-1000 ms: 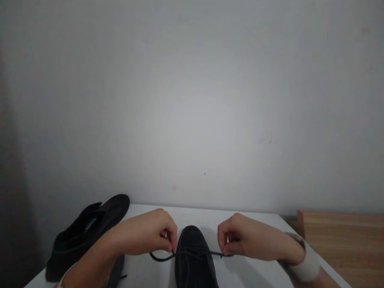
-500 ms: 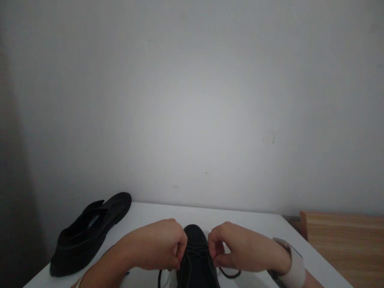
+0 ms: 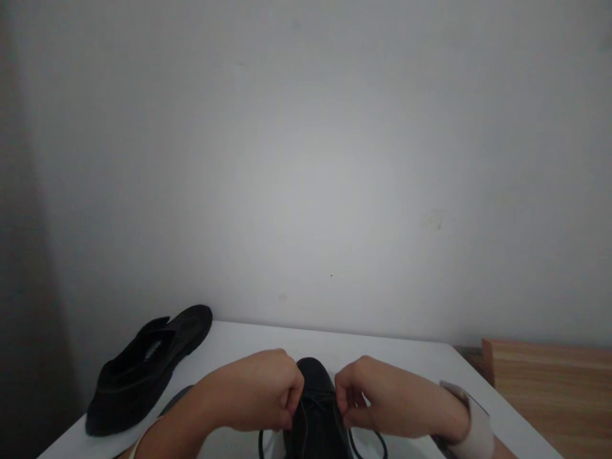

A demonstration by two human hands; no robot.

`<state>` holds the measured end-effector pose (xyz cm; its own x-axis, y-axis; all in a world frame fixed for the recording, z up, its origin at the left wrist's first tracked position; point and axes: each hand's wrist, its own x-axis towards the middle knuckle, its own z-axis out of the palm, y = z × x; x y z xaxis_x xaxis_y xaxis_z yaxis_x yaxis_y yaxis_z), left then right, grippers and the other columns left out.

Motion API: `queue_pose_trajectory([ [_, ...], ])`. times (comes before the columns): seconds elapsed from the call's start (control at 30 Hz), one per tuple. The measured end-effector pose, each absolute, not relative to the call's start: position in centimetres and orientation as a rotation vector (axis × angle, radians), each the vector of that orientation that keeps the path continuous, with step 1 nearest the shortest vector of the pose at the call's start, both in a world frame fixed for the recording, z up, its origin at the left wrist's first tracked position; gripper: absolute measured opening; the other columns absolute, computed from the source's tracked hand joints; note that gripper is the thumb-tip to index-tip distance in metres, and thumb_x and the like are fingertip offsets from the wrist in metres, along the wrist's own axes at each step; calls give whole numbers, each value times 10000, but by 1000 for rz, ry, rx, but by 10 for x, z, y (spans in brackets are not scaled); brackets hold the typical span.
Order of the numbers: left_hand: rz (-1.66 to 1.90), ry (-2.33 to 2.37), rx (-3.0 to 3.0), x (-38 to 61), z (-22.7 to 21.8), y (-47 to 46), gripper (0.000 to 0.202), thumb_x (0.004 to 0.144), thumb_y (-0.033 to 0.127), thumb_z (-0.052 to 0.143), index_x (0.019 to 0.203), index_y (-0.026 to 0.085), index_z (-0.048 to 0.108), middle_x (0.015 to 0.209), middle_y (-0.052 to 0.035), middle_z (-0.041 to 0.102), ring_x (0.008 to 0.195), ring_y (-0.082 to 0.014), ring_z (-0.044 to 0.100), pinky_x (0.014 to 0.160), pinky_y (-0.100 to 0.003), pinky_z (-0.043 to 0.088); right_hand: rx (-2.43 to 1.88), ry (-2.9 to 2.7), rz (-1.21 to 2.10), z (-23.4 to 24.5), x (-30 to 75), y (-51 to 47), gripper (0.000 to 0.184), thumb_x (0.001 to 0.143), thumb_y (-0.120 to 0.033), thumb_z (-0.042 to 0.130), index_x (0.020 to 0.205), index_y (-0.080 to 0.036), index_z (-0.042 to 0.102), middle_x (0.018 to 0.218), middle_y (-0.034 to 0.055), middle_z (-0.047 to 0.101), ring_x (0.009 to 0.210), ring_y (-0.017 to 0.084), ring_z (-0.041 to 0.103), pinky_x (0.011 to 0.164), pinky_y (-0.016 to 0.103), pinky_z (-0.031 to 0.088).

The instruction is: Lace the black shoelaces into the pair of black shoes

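A black lace-up shoe (image 3: 313, 382) stands on the white table with its toe pointing away from me; its rear lies below the picture. My left hand (image 3: 262, 389) is closed in a pinch at the shoe's left side, where a dark shoelace (image 3: 261, 443) hangs under the fingers. At the right side, my right hand (image 3: 377, 398) pinches the lace too, and a loop of shoelace (image 3: 384, 446) curves out below it. The fingertips are partly hidden, so the exact grip on the lace is hard to see.
Another black shoe (image 3: 138, 376) rests at the table's left edge. Part of a dark flat thing (image 3: 176, 400) shows behind my left forearm. A grey wall (image 3: 325, 178) rises behind the white table (image 3: 382, 347), and a wooden board (image 3: 549, 395) is at the right.
Both hands have stayed at the shoe's sides, with little movement. The lace loop under my right hand hangs differently. More of the dark flat thing shows by my left forearm.
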<state>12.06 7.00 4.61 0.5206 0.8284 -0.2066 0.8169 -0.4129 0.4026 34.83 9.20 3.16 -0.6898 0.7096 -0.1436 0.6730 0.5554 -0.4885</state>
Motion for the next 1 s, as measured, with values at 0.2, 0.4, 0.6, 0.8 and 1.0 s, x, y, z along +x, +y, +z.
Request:
queue_pose_trajectory([
  [0.2,97,1362,2266,123,42,74,276,568,42,740,721,215,589,534,97,522,517,-111,519,433,-188,286,-1244,-2611,997,27,346,94,128,678,-112,675,775,-187,639,616,-65,579,572,85,529,523,190,370],
  [0.4,155,1161,2183,120,32,82,383,625,8,727,904,247,621,489,128,490,493,-112,545,463,-167,363,-1186,-2517,1182,27,342,92,299,641,-38,568,882,-214,553,577,-91,556,492,83,549,471,162,394],
  [0.6,72,1127,2226,122,36,79,260,674,-8,637,776,215,723,516,74,540,540,-121,579,529,-171,417,-1115,-2722,830,41,342,76,231,832,-174,520,993,-232,676,662,-26,650,596,108,573,559,202,390],
  [0.8,43,1221,2469,123,47,57,214,817,116,556,841,207,748,773,-47,737,690,-198,653,549,-252,383,-1483,-2697,618,42,329,55,191,764,-329,665,932,-247,704,876,47,759,721,202,671,534,258,354],
  [1.0,214,1483,2439,135,30,39,191,742,356,715,868,212,720,900,-94,748,800,-274,695,586,-295,453,-1535,-2854,234,34,304,48,320,829,-167,544,1118,-168,682,1052,148,753,899,320,732,566,319,391],
])
